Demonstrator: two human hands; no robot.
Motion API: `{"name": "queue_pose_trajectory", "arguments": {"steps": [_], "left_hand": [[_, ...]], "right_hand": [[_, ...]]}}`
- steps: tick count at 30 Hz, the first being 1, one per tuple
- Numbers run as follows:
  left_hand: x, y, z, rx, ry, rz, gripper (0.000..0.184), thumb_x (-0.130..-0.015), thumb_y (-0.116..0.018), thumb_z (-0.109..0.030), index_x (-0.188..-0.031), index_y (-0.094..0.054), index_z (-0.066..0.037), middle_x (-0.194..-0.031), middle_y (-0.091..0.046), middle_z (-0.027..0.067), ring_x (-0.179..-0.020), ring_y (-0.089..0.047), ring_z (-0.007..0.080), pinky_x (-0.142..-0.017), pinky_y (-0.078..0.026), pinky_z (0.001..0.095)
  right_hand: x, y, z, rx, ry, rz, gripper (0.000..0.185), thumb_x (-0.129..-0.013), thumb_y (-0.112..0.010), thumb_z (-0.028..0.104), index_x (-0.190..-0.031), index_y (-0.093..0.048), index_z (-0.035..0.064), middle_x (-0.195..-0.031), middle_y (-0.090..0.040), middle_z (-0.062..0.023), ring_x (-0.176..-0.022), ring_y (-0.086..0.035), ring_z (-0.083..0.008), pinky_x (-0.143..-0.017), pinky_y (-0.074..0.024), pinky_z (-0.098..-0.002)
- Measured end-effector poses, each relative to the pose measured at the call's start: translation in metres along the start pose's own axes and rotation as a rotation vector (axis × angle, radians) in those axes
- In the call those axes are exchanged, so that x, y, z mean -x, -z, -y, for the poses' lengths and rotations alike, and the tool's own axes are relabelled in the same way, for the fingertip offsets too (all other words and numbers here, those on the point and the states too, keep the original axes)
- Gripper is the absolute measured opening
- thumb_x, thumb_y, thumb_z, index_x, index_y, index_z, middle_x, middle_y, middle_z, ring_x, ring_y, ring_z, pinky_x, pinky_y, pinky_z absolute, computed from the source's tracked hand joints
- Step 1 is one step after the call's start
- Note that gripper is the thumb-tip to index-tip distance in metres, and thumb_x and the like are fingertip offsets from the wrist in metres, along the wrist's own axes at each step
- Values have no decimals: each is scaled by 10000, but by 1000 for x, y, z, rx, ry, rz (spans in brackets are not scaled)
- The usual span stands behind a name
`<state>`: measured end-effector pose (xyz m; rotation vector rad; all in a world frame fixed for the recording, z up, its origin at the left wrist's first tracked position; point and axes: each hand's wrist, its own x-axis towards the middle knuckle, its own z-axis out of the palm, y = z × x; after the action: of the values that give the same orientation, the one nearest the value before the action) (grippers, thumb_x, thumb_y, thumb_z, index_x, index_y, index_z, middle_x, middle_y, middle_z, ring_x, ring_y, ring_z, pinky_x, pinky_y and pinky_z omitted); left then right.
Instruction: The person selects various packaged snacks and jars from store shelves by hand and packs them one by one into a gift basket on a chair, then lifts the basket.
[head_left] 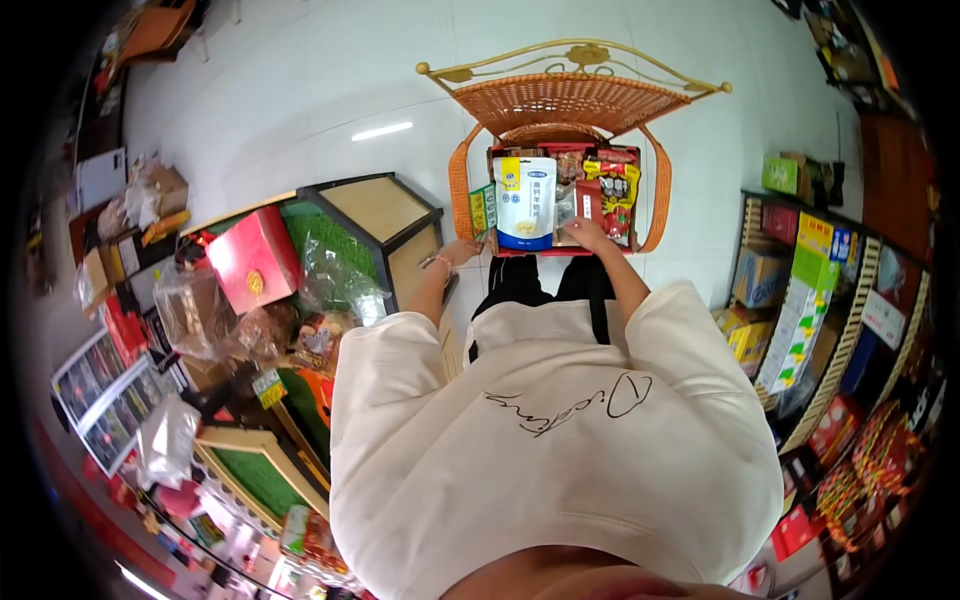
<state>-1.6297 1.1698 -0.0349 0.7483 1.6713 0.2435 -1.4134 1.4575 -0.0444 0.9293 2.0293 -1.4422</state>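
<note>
A red tray-like box (490,160) of packaged snacks rests on the seat of a woven chair. At the box's left side, my left hand (462,251) is closed at the lower end of a green packet (484,210) with yellow lettering. My right hand (590,235) reaches over the near edge, its fingers drawn together beside a dark red packet (590,198); what they grip is too small to tell. Between my hands stands a white, yellow and blue pouch (526,205). To the right is a yellow and black snack bag (620,185).
The chair's woven backrest (570,98) rises on the far side, with an armrest (656,190) at right. On the left, a wooden display stand (362,208) with green matting holds a red gift box (255,260). Slatted shelves (820,330) with boxed goods stand at right.
</note>
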Motion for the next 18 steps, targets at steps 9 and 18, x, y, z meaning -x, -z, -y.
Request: {"name": "queue_pose_trajectory", "arguments": {"steps": [9, 18], "left_hand": [[57, -74, -74, 453, 254, -794, 366, -825, -492, -312, -1024, -607, -26, -930, -637, 192, -908, -604, 322, -805, -453, 393], [44, -328, -243, 372, 577, -902, 259, -778, -522, -303, -972, -644, -182, -889, -651, 117, -855, -612, 275, -783, -466, 421]], "right_hand": [[1, 89, -89, 238, 235, 166, 292, -795, -509, 292, -777, -597, 14, -731, -614, -133, -698, -606, -232, -606, -467, -352], [-17, 163, -175, 657, 23, 354, 329, -748, -516, 261, -924, -648, 16, -936, -624, -232, -927, -595, -352, -820, -451, -388]]}}
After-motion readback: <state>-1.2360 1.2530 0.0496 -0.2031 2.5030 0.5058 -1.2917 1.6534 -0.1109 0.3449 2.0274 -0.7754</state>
